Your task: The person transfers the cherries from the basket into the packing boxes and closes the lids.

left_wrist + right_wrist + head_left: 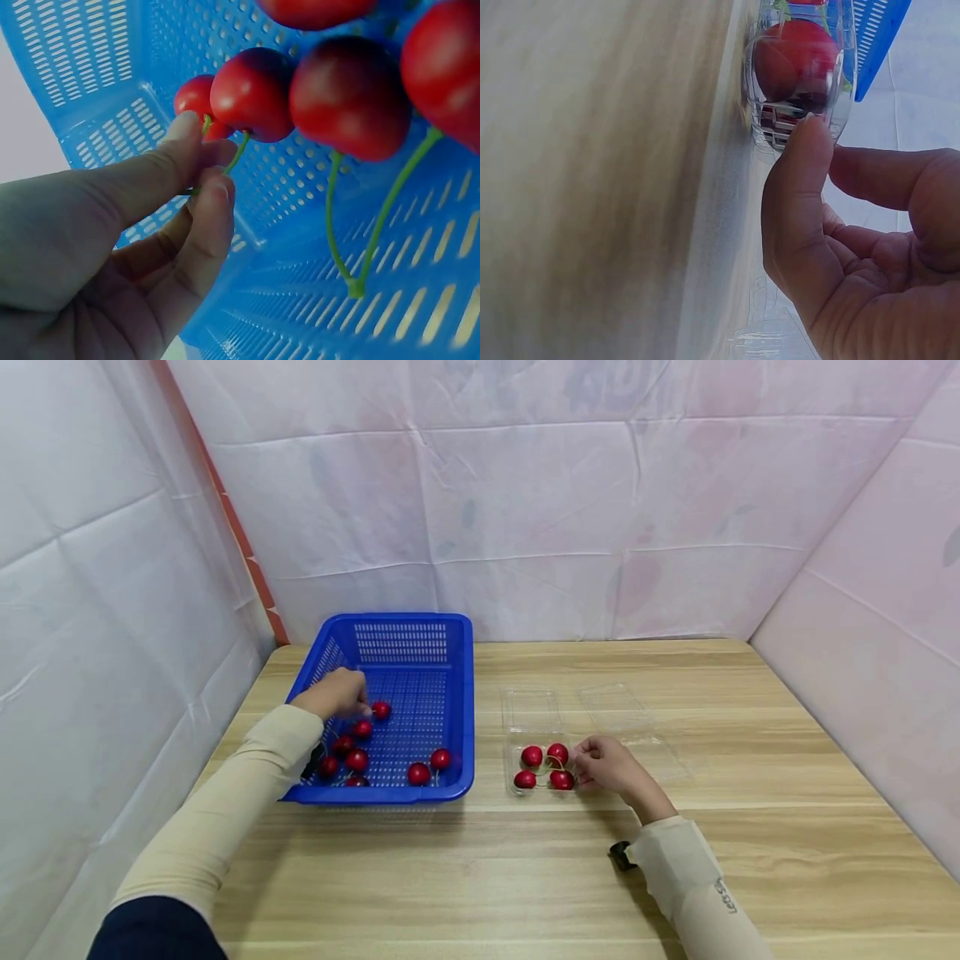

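Observation:
My left hand (341, 693) reaches into a blue plastic basket (467, 710) at the left. In the left wrist view, its thumb and fingers pinch the green stem (238, 154) of a pair of red cherries (251, 94). More cherries (357, 760) lie about the basket floor, some partly hidden by the arm. To the right, a clear plastic box (531, 710) stands with its lid folded back, several stemmed cherries (557, 754) inside. At that box's right side is my right hand (606, 764), its thumb and finger pinching the clear wall (840, 127).
A second clear plastic box (615, 706) lies opened flat behind the right hand, hard to see against the wood. Both boxes and the basket stand on a wooden table (480, 893). White sheeting (525, 502) rises at the back and both sides.

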Tool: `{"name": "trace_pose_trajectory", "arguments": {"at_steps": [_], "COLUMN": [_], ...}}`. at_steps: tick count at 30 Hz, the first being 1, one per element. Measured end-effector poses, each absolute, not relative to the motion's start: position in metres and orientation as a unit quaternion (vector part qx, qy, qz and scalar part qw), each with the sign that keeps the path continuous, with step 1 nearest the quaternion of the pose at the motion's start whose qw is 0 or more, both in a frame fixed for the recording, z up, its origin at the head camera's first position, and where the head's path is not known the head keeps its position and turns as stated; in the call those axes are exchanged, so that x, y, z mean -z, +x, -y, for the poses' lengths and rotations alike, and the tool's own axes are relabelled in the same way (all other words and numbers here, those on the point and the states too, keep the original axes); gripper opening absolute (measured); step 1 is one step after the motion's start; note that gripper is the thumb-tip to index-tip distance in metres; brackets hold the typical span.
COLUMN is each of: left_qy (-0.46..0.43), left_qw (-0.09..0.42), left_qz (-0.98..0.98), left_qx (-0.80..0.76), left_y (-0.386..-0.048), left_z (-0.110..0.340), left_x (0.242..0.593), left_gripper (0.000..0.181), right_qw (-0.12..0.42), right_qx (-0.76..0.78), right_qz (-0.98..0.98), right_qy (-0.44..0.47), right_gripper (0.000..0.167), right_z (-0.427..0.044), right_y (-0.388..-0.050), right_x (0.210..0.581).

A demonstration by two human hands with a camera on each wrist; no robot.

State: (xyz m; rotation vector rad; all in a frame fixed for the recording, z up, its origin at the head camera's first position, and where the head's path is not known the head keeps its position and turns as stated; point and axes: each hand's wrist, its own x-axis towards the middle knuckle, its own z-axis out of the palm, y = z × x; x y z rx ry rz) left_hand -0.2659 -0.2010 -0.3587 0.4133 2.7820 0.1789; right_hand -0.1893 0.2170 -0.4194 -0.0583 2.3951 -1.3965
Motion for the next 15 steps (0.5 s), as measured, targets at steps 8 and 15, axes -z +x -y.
{"name": "trace_pose_trajectory", "arguments": {"at_steps": [8,15], "left_qy": [0.171,0.188], "left_qw": [0.16,0.139], "left_qz": [-0.967,-0.967], "left_qx": [-0.095,-0.096], "left_y": [-0.264,-0.262], "left_z": [0.194,0.187], "left_x": [0.355,0.355], "left_gripper": [0.017,0.018], "right_qw": [0.182,0.184], "right_qx": [0.503,0.494], "right_qz": [-0.844,-0.85], "right_qy": [-0.035,-0.011], "right_gripper": [0.021,0.02], "right_z": [-0.22,-0.217], "right_y": [-0.189,-0.189], "right_x": [0.415,0.419]}}
